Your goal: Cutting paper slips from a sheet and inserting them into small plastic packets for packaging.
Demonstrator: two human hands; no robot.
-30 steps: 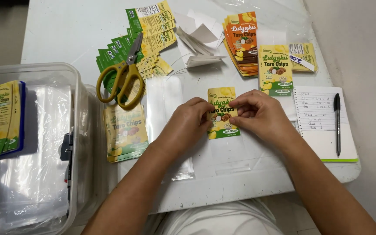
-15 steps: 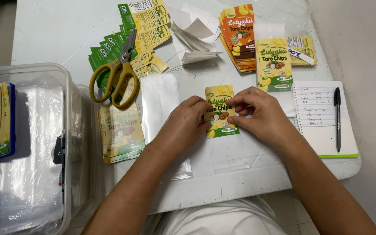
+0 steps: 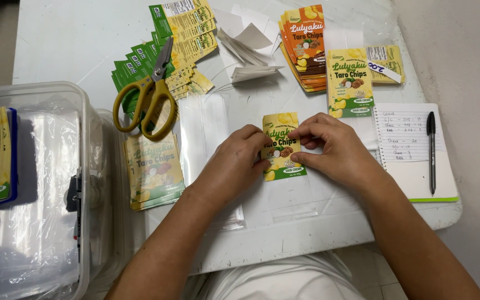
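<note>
A yellow-and-green printed snack label lies on a clear plastic pouch in the middle of the white table. My left hand presses on the label's left edge with its fingertips. My right hand pinches its right edge between thumb and fingers. Both hands meet over the label and hide its middle.
Yellow-handled scissors lie on a fan of green labels. A stack of finished pouches sits left. Orange labels, backing papers, a notebook with a pen, and a clear bin surround the work area.
Both hands stay on the label with small finger shifts. The view has drifted slightly, so everything sits a little lower and to the left.
</note>
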